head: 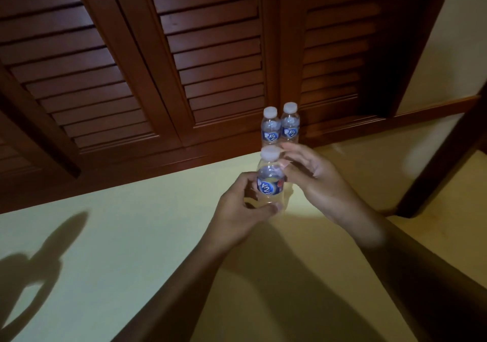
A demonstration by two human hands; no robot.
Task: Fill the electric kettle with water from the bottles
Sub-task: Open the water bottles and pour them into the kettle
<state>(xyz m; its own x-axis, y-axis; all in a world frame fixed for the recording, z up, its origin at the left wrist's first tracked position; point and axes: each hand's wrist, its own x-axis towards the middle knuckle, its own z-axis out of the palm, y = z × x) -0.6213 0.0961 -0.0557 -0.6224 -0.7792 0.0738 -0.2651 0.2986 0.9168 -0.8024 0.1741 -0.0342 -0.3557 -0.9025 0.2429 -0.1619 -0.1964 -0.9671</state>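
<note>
A: Where is the near bottle [270, 180]?

B: Upright at centre frame, its white cap [269, 153] on. The left hand [243, 209] wraps its lower body, fingers [274, 207] curled closed around it.

A: And the right hand [316, 180]?

B: At three o'clock of the bottle, its fingers loosely spread, tips close to the cap; contact I cannot tell.

A: Other bottles?

B: Two more capped bottles [280, 128] stand touching side by side at twelve o'clock, against the louvred wooden doors [158, 51], on the pale floor [118, 236]. No kettle is in view.
</note>
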